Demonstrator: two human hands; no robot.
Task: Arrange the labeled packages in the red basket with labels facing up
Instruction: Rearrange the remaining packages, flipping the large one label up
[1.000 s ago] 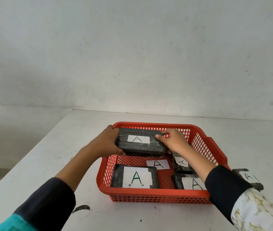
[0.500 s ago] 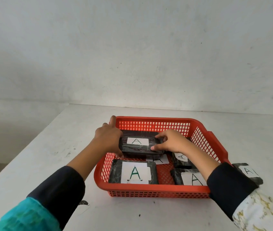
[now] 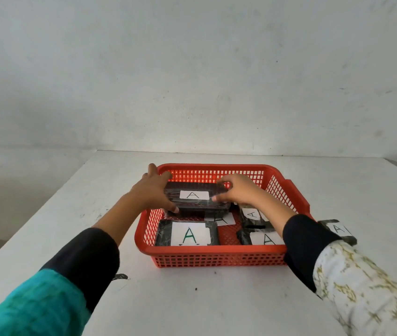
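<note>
A red mesh basket (image 3: 213, 257) stands on the white table. My left hand (image 3: 152, 192) and my right hand (image 3: 237, 191) grip the two ends of a black package (image 3: 194, 202), its white "A" label facing up, low in the basket's far left part. Beneath its near edge shows another label (image 3: 220, 218). A package with a large green "A" (image 3: 187, 234) lies at the front left. Two more labelled packages lie at the right, one at the front (image 3: 263, 237) and one behind it (image 3: 252, 214). One labelled package (image 3: 338, 230) lies outside, right of the basket.
The white table (image 3: 168, 299) ends at a grey wall behind the basket. Its left edge runs diagonally past my left arm. A small dark scrap (image 3: 120, 277) lies on the table near my left sleeve.
Both hands have lowered the black package from above the rim down into the far left of the basket, covering most of the loose label beneath it.
</note>
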